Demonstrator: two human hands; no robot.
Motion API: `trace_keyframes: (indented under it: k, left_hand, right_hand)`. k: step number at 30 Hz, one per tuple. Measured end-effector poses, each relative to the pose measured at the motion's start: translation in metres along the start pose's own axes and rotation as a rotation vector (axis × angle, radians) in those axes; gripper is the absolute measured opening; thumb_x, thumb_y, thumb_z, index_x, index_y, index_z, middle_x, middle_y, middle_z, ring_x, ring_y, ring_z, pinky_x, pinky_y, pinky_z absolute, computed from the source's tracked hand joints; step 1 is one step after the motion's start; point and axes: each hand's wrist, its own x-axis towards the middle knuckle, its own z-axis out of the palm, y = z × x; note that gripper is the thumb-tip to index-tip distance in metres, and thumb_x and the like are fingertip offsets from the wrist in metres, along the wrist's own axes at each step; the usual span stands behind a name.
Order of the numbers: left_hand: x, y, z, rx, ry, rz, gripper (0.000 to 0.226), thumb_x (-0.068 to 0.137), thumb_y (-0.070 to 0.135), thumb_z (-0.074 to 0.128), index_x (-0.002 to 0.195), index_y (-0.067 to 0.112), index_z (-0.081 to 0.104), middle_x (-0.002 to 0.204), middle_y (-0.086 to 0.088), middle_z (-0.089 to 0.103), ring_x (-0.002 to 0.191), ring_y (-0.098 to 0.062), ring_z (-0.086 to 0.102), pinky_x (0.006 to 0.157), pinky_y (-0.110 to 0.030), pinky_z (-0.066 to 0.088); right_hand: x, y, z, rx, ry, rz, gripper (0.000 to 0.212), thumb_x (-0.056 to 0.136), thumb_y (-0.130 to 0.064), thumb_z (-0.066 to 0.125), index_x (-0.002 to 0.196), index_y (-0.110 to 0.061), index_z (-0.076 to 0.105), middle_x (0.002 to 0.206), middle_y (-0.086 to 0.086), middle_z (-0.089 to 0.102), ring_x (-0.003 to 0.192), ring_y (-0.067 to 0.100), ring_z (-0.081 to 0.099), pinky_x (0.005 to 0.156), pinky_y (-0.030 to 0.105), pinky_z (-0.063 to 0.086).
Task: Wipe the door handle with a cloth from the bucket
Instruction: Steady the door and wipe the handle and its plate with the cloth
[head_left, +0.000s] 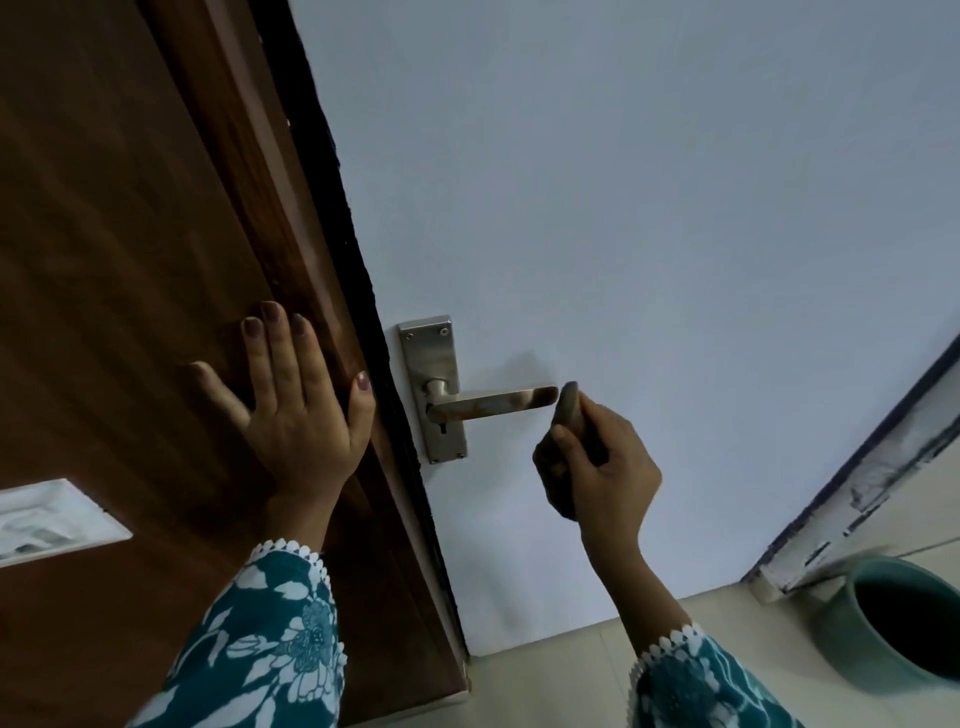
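A metal lever door handle (493, 403) on a steel backplate (431, 364) sticks out to the right from a pale blue-white door (623, 208). My right hand (602, 467) is shut on a dark brownish cloth (566, 410), bunched up just off the lever's free tip. My left hand (291, 400) lies flat with fingers spread on the brown wooden frame (156, 260) left of the handle. A teal bucket (904, 618) stands on the floor at the lower right.
A white switch plate (47, 519) is set into the brown wood at the lower left. A scuffed dark-edged door frame (857, 488) runs diagonally at the right. Pale floor tiles (597, 665) lie below the door.
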Motion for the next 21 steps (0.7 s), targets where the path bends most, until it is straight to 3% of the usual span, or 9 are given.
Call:
trace_keyframes:
  k: [3,5,7,9,12,17,21]
  left_hand:
    - [0.001,0.000,0.001,0.009,0.004,0.011,0.069,0.096,0.037,0.039,0.150,0.008,0.009,0.160,-0.004,0.001,0.147,-0.020,0.004,0.114,-0.054,-0.006]
    - [0.001,0.000,0.001,0.019,0.009,0.012,0.069,0.096,0.037,0.039,0.150,0.008,0.008,0.160,-0.008,0.005,0.147,-0.020,0.004,0.114,-0.054,-0.005]
    - [0.001,0.000,0.002,0.020,0.024,0.005,0.069,0.096,0.037,0.039,0.150,0.007,0.009,0.152,-0.016,0.023,0.147,-0.020,0.004,0.114,-0.053,-0.005]
    - [0.001,0.000,0.002,0.020,0.033,0.005,0.068,0.095,0.036,0.040,0.149,0.006,0.011,0.146,-0.020,0.032,0.147,-0.020,0.005,0.114,-0.053,-0.005]
    - [0.000,0.000,0.002,0.022,0.031,0.002,0.068,0.095,0.036,0.041,0.150,0.008,0.011,0.147,-0.019,0.030,0.147,-0.020,0.005,0.114,-0.054,-0.005]
    - [0.001,0.001,0.002,0.030,0.018,-0.001,0.069,0.095,0.036,0.039,0.150,0.009,0.008,0.148,-0.017,0.026,0.147,-0.020,0.003,0.114,-0.053,-0.006]
    - [0.001,0.002,0.002,0.028,0.018,-0.009,0.068,0.096,0.036,0.037,0.150,0.009,0.008,0.148,-0.018,0.026,0.147,-0.020,0.003,0.114,-0.052,-0.007]
  right_hand:
    - [0.003,0.005,0.018,0.043,0.008,-0.049,0.034,0.076,-0.004,0.073,0.110,-0.009,0.070,0.102,-0.002,0.065,0.081,-0.001,0.060,0.070,-0.002,0.043]
    - [0.002,0.011,0.028,0.145,-0.003,-0.028,0.032,0.077,-0.003,0.072,0.108,-0.011,0.071,0.098,0.002,0.065,0.075,0.017,0.068,0.061,0.021,0.057]
    - [-0.002,0.017,0.036,0.127,-0.014,-0.090,0.032,0.077,-0.005,0.072,0.108,-0.013,0.070,0.094,0.002,0.064,0.072,0.028,0.067,0.055,0.038,0.058]
    - [-0.009,0.016,0.043,0.078,-0.047,-0.184,0.033,0.077,-0.007,0.072,0.109,-0.011,0.070,0.091,0.004,0.064,0.072,0.026,0.066,0.055,0.038,0.057]
    - [-0.013,0.012,0.043,0.015,-0.087,-0.272,0.034,0.076,-0.008,0.074,0.109,-0.011,0.071,0.090,0.005,0.067,0.075,0.020,0.065,0.060,0.033,0.057]
    - [0.006,0.024,0.031,0.183,-0.006,-0.074,0.026,0.079,-0.008,0.072,0.104,-0.012,0.070,0.089,0.005,0.064,0.062,0.031,0.066,0.047,0.040,0.055]
    - [0.000,0.016,0.045,0.127,-0.027,-0.200,0.026,0.082,-0.020,0.068,0.106,-0.011,0.069,0.090,0.001,0.060,0.062,0.029,0.064,0.048,0.038,0.054]
